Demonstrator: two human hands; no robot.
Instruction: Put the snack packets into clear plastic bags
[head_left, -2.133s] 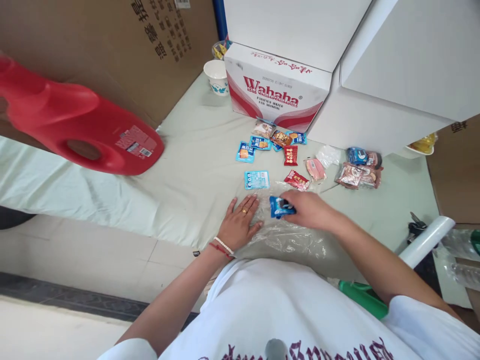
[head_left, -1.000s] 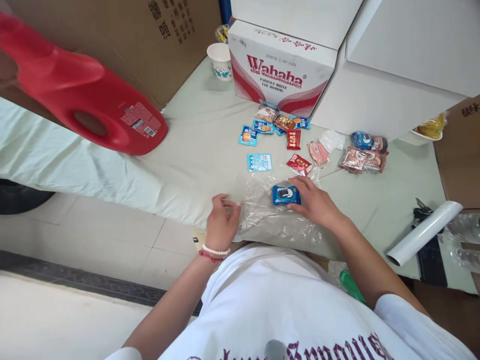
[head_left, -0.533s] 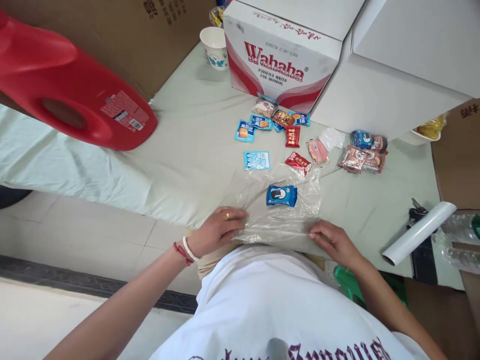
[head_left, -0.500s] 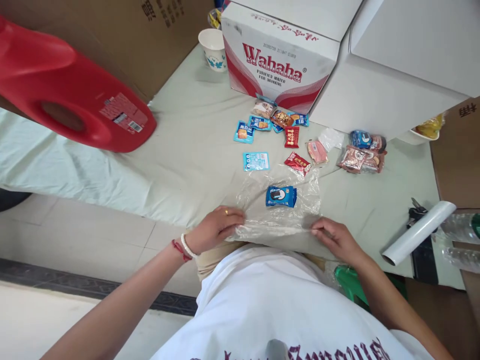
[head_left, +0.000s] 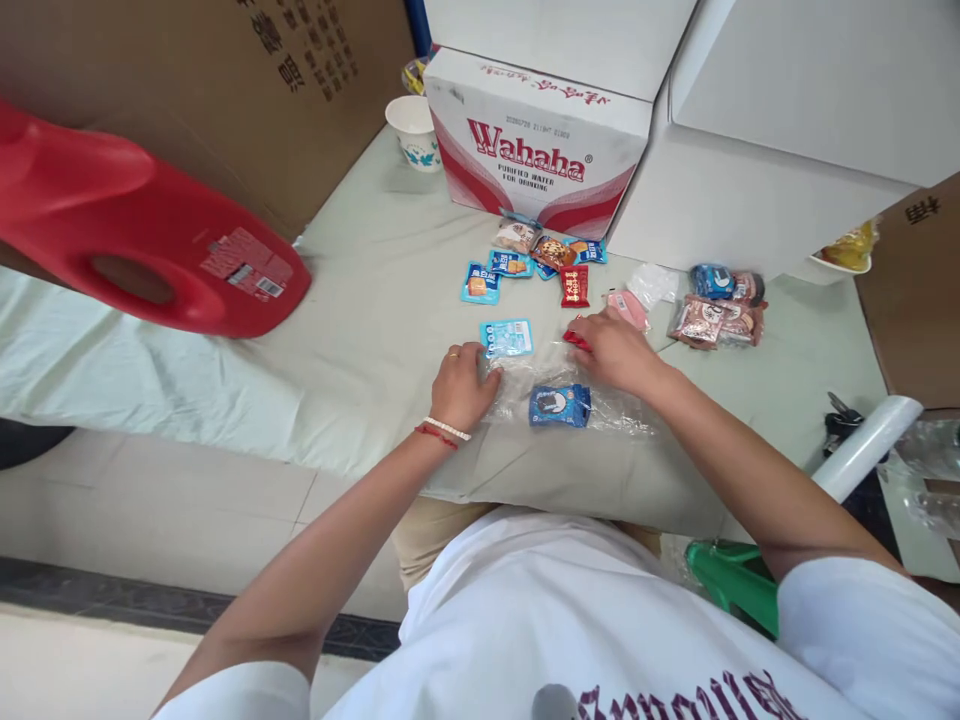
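Note:
A sheet of clear plastic film [head_left: 517,388] lies crinkled on the cloth-covered table, and a dark blue snack packet [head_left: 559,405] is on it, perhaps partly covered. At the film's left edge rests my left hand [head_left: 463,388], palm down, thumb and fingers apart, beside a light-blue packet [head_left: 507,338]. My right hand [head_left: 616,350] reaches over the film's far right part. Its fingers close on a red snack packet [head_left: 576,340], mostly hidden beneath them. Just beyond that hand lie a pink packet [head_left: 628,308] and a white wrapper [head_left: 654,284].
Farther back are another red packet [head_left: 574,286] and several blue and brown snacks [head_left: 511,264]. More packets [head_left: 718,318] sit at right. A red jug [head_left: 247,280], paper cup [head_left: 415,130] and Wahaha carton [head_left: 540,150] stand behind. A plastic roll [head_left: 870,445] lies at right.
Both hands have left the film's near edge and moved forward. The right hand has taken hold of the red packet. The film's near edge now lies closer to the blue packet.

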